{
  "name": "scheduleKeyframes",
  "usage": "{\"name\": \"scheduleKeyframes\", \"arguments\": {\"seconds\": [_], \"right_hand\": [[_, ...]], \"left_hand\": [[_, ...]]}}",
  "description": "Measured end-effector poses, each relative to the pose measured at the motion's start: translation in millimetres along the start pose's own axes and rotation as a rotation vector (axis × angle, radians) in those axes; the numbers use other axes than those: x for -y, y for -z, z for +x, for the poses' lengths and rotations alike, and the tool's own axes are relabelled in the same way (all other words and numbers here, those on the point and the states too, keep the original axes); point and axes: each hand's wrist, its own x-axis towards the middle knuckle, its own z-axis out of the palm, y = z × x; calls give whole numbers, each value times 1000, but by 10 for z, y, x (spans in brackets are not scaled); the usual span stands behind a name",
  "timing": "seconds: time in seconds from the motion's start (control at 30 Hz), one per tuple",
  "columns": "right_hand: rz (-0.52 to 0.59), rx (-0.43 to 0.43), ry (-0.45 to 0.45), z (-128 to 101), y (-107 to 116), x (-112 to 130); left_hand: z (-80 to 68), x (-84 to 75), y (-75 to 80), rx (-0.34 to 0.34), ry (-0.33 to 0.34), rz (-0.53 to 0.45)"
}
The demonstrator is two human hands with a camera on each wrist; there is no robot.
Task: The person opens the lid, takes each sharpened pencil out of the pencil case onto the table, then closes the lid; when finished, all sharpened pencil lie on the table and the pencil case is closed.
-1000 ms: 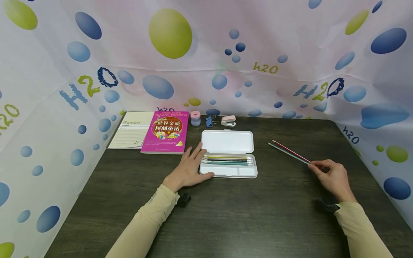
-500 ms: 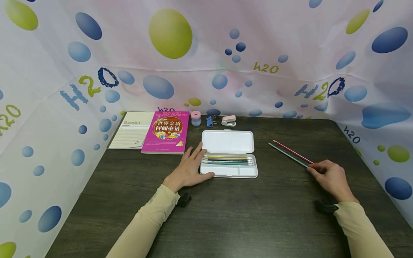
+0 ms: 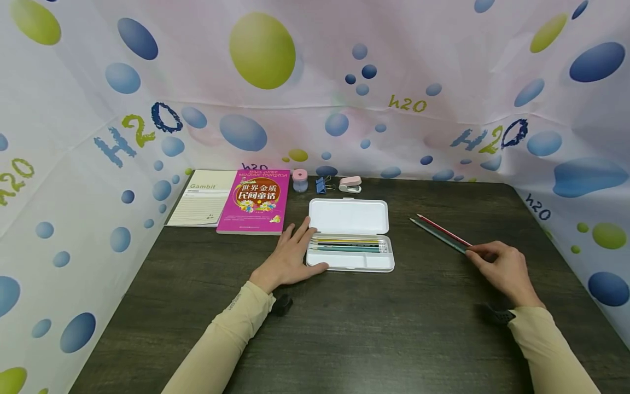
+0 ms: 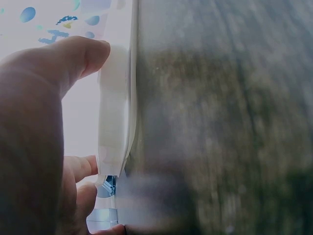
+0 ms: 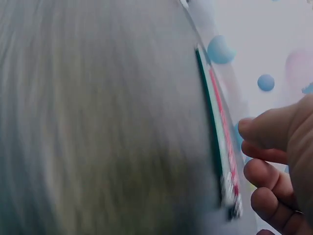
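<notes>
A white pencil case (image 3: 350,268) lies with its lid up at mid-table. Several pencils (image 3: 344,244), yellow, dark and teal, fill its upper compartment. My left hand (image 3: 284,264) rests at the case's left end, fingers spread and thumb along the front edge; in the left wrist view the thumb touches the case wall (image 4: 115,107). To the right, a green pencil (image 3: 438,234) and a red pencil (image 3: 443,229) lie side by side on the table. My right hand (image 3: 502,268) is at their near ends, fingers loosely bent; in the right wrist view its fingertips look apart from the pencils.
A pink book (image 3: 253,213) overlaps a lined notebook (image 3: 199,200) at the back left. Along the back edge stand a small pink-and-blue jar-like item (image 3: 299,180), a blue binder clip (image 3: 321,186) and a pink-and-white stapler (image 3: 350,184). A patterned cloth (image 3: 315,109) walls the dark table (image 3: 364,334).
My right hand has shifted slightly left along the pencils' near ends. The left hand and the pencil case stay where they were.
</notes>
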Motion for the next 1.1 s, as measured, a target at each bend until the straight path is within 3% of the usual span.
{"name": "scheduleKeyframes", "arguments": {"seconds": [0.17,0.5,0.73,1.1], "right_hand": [[25,-6,113,86,-55,234],[52,131,369,242,-320,853],[39,160,524,291,-583,1211],[-46,197,580,308,-811,1427]], "left_hand": [[-4,-7,11,-3,0,-4],[-5,-12,12,7,7,-3],[-16,-11,9,15,20,-9],[-30,-35,19,5,13,-1]]}}
